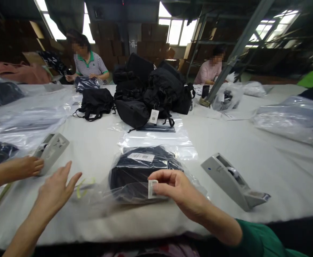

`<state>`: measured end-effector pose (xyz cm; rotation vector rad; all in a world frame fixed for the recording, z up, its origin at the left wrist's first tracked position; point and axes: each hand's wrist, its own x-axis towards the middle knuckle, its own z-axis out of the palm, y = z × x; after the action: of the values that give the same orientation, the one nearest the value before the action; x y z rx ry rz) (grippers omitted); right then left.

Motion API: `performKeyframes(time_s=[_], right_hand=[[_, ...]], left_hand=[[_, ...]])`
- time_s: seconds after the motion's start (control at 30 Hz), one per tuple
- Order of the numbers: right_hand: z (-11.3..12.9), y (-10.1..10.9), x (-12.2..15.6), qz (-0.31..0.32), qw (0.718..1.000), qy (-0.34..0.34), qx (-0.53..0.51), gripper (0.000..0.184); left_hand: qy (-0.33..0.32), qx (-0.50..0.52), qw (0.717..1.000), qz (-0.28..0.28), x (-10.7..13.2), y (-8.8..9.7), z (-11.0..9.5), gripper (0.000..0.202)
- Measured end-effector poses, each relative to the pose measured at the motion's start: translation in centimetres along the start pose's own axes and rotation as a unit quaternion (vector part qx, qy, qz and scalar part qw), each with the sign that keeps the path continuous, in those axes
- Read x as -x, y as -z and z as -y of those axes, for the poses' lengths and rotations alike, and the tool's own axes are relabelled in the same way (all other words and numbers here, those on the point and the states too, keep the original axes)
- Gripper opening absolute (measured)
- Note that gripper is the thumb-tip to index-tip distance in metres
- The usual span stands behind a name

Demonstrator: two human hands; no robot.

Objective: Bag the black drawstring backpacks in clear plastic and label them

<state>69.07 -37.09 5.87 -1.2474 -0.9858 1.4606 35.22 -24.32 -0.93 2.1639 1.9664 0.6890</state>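
Observation:
In the head view my right hand [176, 187] pinches a small white printed label [151, 189] between thumb and fingers. The label is over the front of a clear plastic bag [97, 198] with a black folded item [127, 178] inside; whether it touches the plastic I cannot tell. A white sticker [140, 157] shows on top of that black item. My left hand [53, 189] is empty, its fingers apart, to the left of the bag. Beside it, a yellowish curled strip [84, 186] appears blurred. Right of the bag stands a grey tape dispenser [231, 178].
Another person's hand [25, 167] rests by a second tape dispenser [51, 150] at left. Black drawstring bags [148, 89] are heaped across the table, one with a hanging tag [154, 116]. Two people sit opposite. A metal post [237, 53] rises at right, near plastic packages [293, 121].

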Motion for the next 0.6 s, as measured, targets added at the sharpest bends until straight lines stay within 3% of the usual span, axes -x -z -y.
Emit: performKeyframes(time_s=[0.07,0.1,0.13,0.23,0.3,0.4,0.6], right_hand=[[1.1,0.5,-0.1,0.003,0.995,0.024,0.096,0.018],[1.6,0.7,-0.2,0.010,0.988,0.045,0.145,0.019],[2.0,0.8,-0.3,0.017,0.979,0.071,0.191,0.022],[2.7,1.2,-1.0,0.036,0.956,0.136,0.257,0.036],[2.9,1.7,-1.7,0.043,0.958,0.143,0.244,0.047],[2.7,2.8,-3.0,0.052,0.971,0.122,0.197,0.054],[2.2,4.9,-5.3,0.077,0.983,0.080,0.149,0.063]], left_hand=[[0.000,0.056,0.998,-0.012,-0.8,0.9,-3.4,0.060],[-0.004,0.123,0.992,0.032,-0.8,1.3,-5.6,0.058],[-0.020,0.200,0.973,0.114,-0.6,1.6,-8.1,0.054],[-0.090,0.348,0.854,0.376,-0.4,1.6,-14.9,0.047],[-0.112,0.382,0.788,0.469,-0.8,0.8,-18.0,0.041],[-0.080,0.407,0.758,0.503,-2.0,-0.7,-19.8,0.029],[0.005,0.422,0.730,0.537,-3.9,-2.6,-20.0,0.029]])
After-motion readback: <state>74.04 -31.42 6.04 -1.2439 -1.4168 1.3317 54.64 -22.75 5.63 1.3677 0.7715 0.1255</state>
